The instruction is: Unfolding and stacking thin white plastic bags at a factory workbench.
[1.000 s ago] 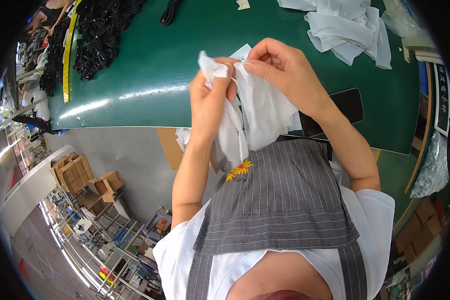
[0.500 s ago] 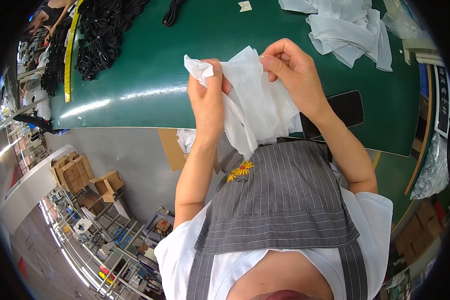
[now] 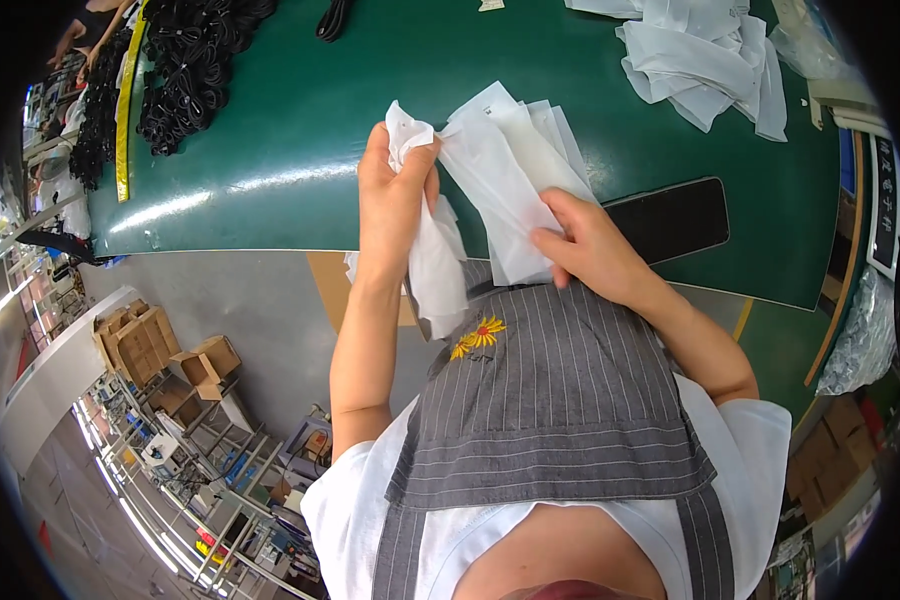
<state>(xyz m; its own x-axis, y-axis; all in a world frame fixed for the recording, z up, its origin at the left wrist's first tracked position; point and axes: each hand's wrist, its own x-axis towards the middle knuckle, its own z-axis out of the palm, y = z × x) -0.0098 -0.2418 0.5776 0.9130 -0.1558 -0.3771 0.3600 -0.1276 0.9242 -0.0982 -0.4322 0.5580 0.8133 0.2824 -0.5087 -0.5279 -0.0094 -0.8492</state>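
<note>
White sheets [image 3: 500, 180] lie fanned over the green table's [image 3: 270, 215] near edge. My left hand [image 3: 398, 190] is closed around a crumpled white sheet [image 3: 437, 265]; my right [image 3: 580, 240], half-curled, touches the fanned ones, grip uncertain.

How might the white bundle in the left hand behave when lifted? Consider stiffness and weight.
The white bundle would probably flop: its lower end droops below the left hand. It looks light, with thin-looking material. It may crease easily, its top being crumpled.
</note>
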